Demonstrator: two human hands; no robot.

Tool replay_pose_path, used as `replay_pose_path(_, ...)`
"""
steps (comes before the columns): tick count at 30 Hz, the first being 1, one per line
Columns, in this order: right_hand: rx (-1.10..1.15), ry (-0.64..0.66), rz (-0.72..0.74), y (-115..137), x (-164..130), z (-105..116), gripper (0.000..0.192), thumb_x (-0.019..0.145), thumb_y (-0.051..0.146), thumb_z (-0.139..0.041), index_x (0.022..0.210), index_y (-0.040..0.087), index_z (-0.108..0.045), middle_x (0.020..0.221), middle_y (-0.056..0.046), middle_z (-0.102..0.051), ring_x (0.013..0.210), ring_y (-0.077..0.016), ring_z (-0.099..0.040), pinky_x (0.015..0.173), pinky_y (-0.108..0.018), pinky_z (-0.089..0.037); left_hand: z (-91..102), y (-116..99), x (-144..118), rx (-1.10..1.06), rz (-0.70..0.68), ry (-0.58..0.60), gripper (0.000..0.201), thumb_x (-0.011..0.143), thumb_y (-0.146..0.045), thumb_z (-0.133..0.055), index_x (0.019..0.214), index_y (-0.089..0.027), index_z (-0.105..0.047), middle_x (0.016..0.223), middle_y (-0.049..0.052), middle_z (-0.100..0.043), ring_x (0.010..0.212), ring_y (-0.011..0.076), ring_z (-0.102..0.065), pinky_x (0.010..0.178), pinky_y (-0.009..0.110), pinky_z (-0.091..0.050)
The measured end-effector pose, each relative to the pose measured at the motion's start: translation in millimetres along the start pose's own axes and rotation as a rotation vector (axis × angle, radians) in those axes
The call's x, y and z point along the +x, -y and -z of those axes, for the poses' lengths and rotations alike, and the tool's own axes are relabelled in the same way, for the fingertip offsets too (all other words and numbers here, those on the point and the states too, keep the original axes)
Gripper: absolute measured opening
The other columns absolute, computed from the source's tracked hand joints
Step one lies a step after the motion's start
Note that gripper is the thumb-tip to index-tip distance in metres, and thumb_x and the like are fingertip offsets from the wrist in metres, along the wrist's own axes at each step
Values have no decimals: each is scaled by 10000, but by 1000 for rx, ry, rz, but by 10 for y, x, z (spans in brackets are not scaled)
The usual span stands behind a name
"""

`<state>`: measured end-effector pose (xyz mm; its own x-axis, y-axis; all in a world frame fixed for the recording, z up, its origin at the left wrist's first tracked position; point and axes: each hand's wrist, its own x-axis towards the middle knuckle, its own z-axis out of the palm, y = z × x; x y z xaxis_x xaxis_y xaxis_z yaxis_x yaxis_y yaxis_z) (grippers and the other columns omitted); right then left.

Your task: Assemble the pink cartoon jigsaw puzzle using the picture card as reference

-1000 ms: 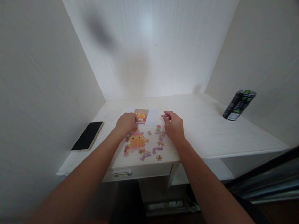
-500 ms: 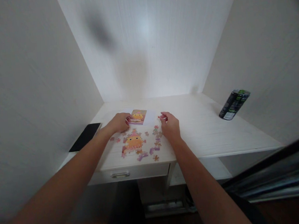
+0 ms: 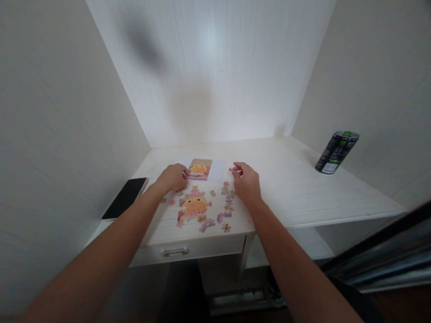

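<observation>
Both forearms extend forward over the front edge of the white worktop (image 3: 301, 194). The left hand (image 3: 171, 178) rests knuckles-up, its fingertips at the left edge of the reference card (image 3: 200, 169) — whether they pinch anything cannot be told. The right hand (image 3: 245, 181) is curled, thumb and forefinger closed on a small puzzle piece (image 3: 234, 169) held just right of the card's white part. Between the hands lies the partly assembled puzzle (image 3: 192, 205), an orange figure, with loose pieces (image 3: 223, 215) scattered to its right and front.

Compared with half a second ago, the hands hold nearly the same places; the view has shifted slightly, nothing more. A second ago the left hand lay further right, covering the card's left edge.

A dark phone (image 3: 125, 197) lies at the left edge; a black can (image 3: 336, 151) stands by the right wall. The held piece is too small to make out in detail, and the elbows are cut off below.
</observation>
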<state>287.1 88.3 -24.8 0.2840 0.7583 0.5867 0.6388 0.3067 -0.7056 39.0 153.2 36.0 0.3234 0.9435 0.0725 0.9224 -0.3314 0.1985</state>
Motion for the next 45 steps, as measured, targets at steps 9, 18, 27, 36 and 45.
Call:
replay_pose_path(9,4,2,13,8,-1,5,329,829,198,-497,1113,131,-647,957,-111,-702,819,-221,-629,834,-383,-494,52,56,-113,-212,-144,-86,328,673,-158,-596,968,-199,-732,824,38,-724,743,167,-656,725,260,-502)
replay_pose_path(18,13,26,40,19,3,-17,327,834,202,-514,1127,142,-646,966,-104,-706,807,-217,-622,837,-382,-490,74,186,-1010,-790,-29,-10,307,639,-370,-776,892,-202,-734,874,75,-762,762,192,-701,783,371,-586)
replay_pose_path(27,1,17,41,26,-11,6,325,838,190,-500,1128,137,-638,955,-104,-699,802,-219,-621,837,-387,-486,-118,145,-1054,-764,-29,5,259,696,-359,-716,912,-224,-763,938,86,-767,825,216,-725,790,374,-590)
replay_pose_path(36,-5,37,27,26,3,5,332,838,188,-502,1138,134,-635,961,-103,-697,800,-217,-621,832,-380,-486,-141,175,-1055,-720,-57,-16,212,723,-315,-709,916,-244,-763,916,62,-769,789,198,-720,796,380,-593)
replay_pose_path(45,2,34,23,33,-2,10,326,840,181,-505,1135,136,-633,967,-96,-697,795,-205,-617,831,-367,-485,-110,127,-1206,-380,-188,-107,282,874,-394,-586,1028,-222,-748,1051,44,-753,966,223,-696,852,355,-551)
